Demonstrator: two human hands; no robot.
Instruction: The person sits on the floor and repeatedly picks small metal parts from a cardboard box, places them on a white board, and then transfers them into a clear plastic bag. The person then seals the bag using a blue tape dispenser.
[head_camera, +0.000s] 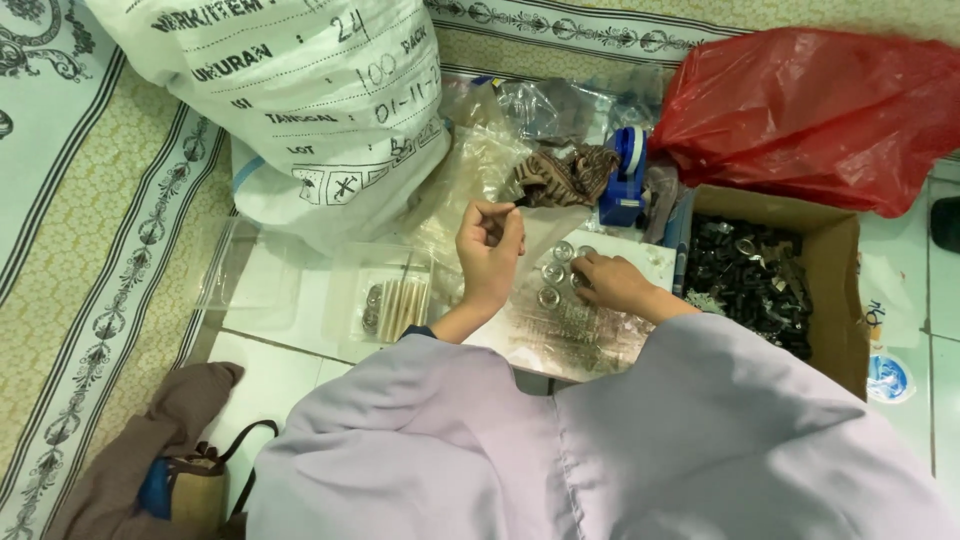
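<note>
Metal rings (553, 272) lie under the right hand (612, 283), fingers touching them; left hand (489, 248) fingers pinch something tiny.

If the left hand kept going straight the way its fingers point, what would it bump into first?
Probably the brown patterned cloth. The left hand points up and away from the person, its fingers pinched together close to the cloth's edge. Depth is hard to judge, so it might brush the clear plastic bags first.
</note>
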